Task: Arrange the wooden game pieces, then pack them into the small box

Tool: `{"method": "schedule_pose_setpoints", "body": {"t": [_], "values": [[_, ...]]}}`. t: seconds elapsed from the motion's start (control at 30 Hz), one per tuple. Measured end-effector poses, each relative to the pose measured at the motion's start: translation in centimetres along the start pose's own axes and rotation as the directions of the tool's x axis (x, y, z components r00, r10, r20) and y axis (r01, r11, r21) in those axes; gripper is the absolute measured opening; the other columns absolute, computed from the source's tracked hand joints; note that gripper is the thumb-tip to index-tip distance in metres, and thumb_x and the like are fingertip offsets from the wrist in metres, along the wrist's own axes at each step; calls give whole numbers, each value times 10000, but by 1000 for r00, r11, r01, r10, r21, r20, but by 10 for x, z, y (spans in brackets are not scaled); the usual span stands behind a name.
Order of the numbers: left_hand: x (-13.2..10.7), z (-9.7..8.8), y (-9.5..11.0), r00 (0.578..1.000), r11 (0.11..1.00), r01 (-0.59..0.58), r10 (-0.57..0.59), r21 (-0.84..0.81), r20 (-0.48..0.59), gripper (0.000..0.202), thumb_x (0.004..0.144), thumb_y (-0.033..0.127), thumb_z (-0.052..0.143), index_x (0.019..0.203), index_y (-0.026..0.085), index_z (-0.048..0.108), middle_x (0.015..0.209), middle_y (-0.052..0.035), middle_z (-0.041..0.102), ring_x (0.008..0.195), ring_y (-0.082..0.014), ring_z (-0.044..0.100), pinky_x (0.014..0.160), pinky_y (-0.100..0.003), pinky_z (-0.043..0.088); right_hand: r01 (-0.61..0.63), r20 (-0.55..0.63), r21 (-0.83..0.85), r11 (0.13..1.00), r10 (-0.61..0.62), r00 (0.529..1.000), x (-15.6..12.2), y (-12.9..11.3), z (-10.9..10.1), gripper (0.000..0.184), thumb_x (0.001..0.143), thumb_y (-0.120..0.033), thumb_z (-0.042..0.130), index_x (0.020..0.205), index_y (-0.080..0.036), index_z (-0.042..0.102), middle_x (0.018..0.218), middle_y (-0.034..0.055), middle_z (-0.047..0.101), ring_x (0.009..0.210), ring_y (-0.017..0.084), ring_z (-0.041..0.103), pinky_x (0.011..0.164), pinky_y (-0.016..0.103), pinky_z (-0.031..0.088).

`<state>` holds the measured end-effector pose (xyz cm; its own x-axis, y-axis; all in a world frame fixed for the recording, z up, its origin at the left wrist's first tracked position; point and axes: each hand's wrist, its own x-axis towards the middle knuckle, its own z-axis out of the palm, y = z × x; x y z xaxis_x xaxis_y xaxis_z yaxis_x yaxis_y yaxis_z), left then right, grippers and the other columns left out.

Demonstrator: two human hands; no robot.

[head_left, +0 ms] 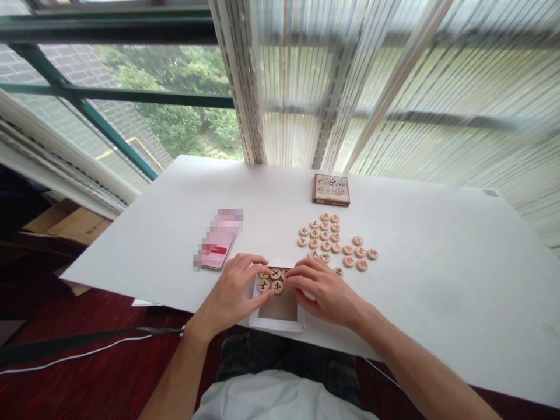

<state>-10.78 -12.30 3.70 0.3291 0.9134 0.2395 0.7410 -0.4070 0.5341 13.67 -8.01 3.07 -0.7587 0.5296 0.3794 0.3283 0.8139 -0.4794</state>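
Note:
A shallow white cardboard box tray (277, 322) lies at the near edge of the white table (437, 262), with several round wooden chess pieces (270, 280) in its far end. My left hand (234, 291) rests on the tray's left side, its fingers curled over the pieces. My right hand (321, 289) lies over the tray's right side, its fingertips pinched on a piece at the tray's far right corner. Several more wooden pieces (326, 236) lie loose on the table just beyond my right hand.
A brown box lid (331, 189) with printed characters lies farther back. A pink phone (217, 240) lies left of the tray. Cardboard boxes (65, 221) sit on the floor at left. Windows and vertical blinds (371, 87) stand behind the table.

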Motion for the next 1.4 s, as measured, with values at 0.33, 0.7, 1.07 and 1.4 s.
{"method": "schedule_pose_setpoints", "body": {"t": [0.33, 0.7, 1.07, 1.4], "values": [[-4, 7, -6, 999, 977, 33, -33, -212, 6, 285, 810, 123, 650, 1074, 228, 617, 1264, -90, 614, 1234, -258, 530, 1074, -440, 444, 57, 182, -126, 990, -34, 983, -2, -10, 8, 350, 875, -125, 578, 1212, -198, 639, 1196, 73, 717, 1126, 263, 578, 945, 434, 432], [-4, 11, -9, 1000, 979, 24, -24, -202, 1, 364, 780, 98, 659, 1114, 229, 594, 1245, -79, 618, 1210, -253, 540, 1058, -420, 438, 36, 210, -116, 993, -11, 978, 0, -11, 10, 383, 888, -137, 577, 1261, -206, 626, 1273, 63, 685, 1172, 245, 563, 943, 410, 412], [-6, 11, -11, 999, 980, 21, -15, -199, 33, 505, 787, 95, 648, 1251, 251, 523, 1281, -74, 590, 1228, -256, 520, 1071, -423, 421, 28, 224, -87, 996, -8, 975, 0, -9, 6, 368, 927, -154, 549, 1283, -215, 616, 1295, 58, 667, 1175, 220, 547, 946, 387, 386], [-6, 11, -13, 999, 980, 26, -18, -196, 44, 512, 783, 80, 626, 1252, 255, 518, 1287, -66, 586, 1236, -253, 515, 1077, -419, 415, 25, 232, -96, 995, -2, 973, 0, -9, 7, 349, 934, -158, 554, 1272, -206, 623, 1270, 68, 680, 1167, 225, 552, 935, 391, 393]]}}
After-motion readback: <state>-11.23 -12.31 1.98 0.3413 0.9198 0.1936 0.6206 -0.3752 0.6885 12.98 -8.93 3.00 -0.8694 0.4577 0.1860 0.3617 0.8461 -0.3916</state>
